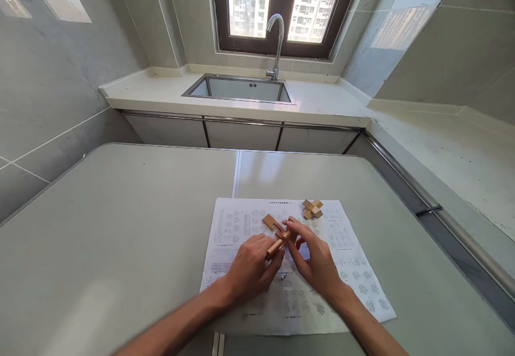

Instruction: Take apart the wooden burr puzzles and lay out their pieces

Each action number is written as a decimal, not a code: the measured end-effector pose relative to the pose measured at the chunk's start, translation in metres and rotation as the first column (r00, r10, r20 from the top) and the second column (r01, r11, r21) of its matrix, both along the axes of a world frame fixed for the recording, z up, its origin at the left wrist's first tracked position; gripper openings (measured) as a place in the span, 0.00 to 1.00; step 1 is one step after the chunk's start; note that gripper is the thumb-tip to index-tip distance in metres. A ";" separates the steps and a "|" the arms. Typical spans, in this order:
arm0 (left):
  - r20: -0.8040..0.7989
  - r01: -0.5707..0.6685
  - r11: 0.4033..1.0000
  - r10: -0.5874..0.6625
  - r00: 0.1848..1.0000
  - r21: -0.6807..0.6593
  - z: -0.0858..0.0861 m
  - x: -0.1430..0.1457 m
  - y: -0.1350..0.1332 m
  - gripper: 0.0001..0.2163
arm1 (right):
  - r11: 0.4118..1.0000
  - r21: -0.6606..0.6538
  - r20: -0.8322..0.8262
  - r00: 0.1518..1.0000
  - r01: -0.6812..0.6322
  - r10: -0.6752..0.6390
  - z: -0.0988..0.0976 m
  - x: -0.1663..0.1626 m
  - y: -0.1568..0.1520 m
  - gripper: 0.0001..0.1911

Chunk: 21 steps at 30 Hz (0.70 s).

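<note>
Over a printed instruction sheet [257,313], my left hand [254,262] is closed round one end of wooden puzzle pieces [275,249]. My right hand [316,257] pinches the other end of these pieces between thumb and fingers. One piece runs slantwise between the hands, and a flat piece with a notch [270,221] sticks out beyond the fingertips. How the pieces join is partly hidden by the fingers. Just past my right hand, an interlocked wooden burr puzzle [313,209] rests on the sheet's far edge.
The sheet lies on a pale folding table [120,227] with a centre seam. Beyond stand a white counter [153,90], a steel sink [241,87] and a tap [277,45] under a window. Another counter [454,152] with a metal rail runs along the right.
</note>
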<state>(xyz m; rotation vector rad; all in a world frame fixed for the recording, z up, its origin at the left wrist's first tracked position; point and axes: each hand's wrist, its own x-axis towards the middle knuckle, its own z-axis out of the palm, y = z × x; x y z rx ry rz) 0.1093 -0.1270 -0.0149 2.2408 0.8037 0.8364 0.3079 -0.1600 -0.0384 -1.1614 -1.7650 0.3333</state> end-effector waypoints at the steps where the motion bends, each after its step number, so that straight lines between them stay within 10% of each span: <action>1: -0.020 0.012 1.000 -0.012 1.000 0.022 0.000 0.000 0.001 0.11 | 1.000 -0.008 -0.008 1.000 0.005 -0.005 0.000 -0.001 -0.001 0.28; 4: -0.006 0.018 0.999 -0.018 1.000 0.028 0.000 -0.001 0.001 0.12 | 0.997 -0.053 -0.041 0.997 0.062 -0.065 0.000 -0.002 -0.002 0.31; 10: 0.028 -0.002 1.000 0.001 1.000 0.031 0.003 -0.001 0.000 0.12 | 0.972 -0.177 0.013 0.988 0.152 -0.152 0.005 -0.002 -0.002 0.06; 21: 0.004 0.001 0.998 -0.001 1.000 0.069 0.002 0.000 0.000 0.12 | 0.973 -0.187 0.028 0.991 0.132 -0.129 -0.001 -0.003 -0.005 0.08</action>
